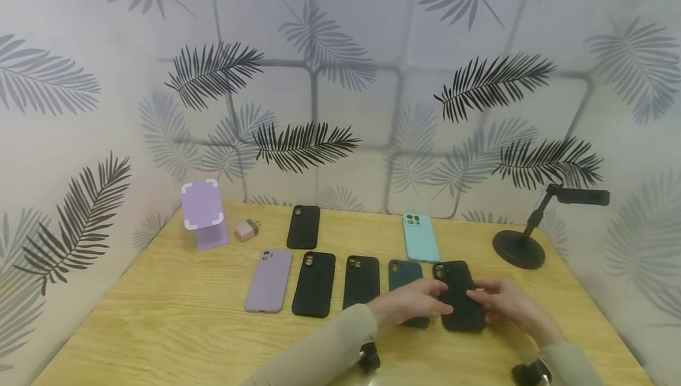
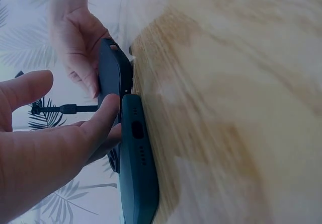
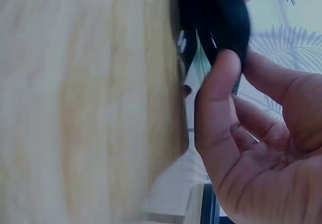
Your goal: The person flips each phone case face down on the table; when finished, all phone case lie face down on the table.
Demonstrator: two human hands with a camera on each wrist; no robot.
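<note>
A black phone case is at the right end of the front row, its right edge pinched between the thumb and fingers of my right hand. In the right wrist view the case tilts up off the wood. My left hand reaches over a dark teal phone case, its fingertips at the black case's left side. Seen from the left wrist, the left thumb stands apart from the case, and the teal case lies just beneath the fingers. Part of the teal case is hidden by that hand.
Left along the row lie two more black cases and a lilac case. Behind are another black case, a mint case, a pink charger plug, a purple phone stand and a black stand.
</note>
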